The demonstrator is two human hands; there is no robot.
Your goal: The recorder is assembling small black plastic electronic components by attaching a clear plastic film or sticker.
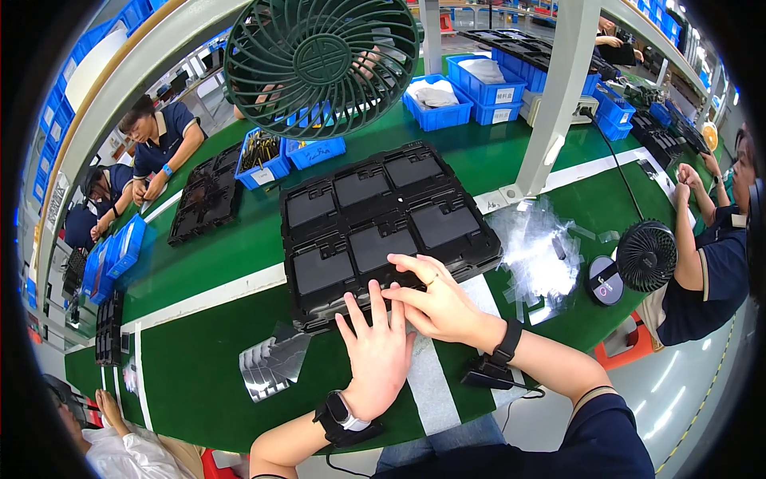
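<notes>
While leaning over a green table (191, 359), rests the left hand (373, 363), spread-fingered, at the near edge of a black six-pocket tray (357, 221), centred ahead; holds the right hand (443, 307) just beside, with thumb and forefinger parted; cannot tell whether pinching anything thin.

Before you, a black tray (344, 224) lies face up on the green desk (239, 254), set at a slight angle. Its six compartments (443, 227), two rows of three, each show a flat dark-grey rectangle.
</notes>
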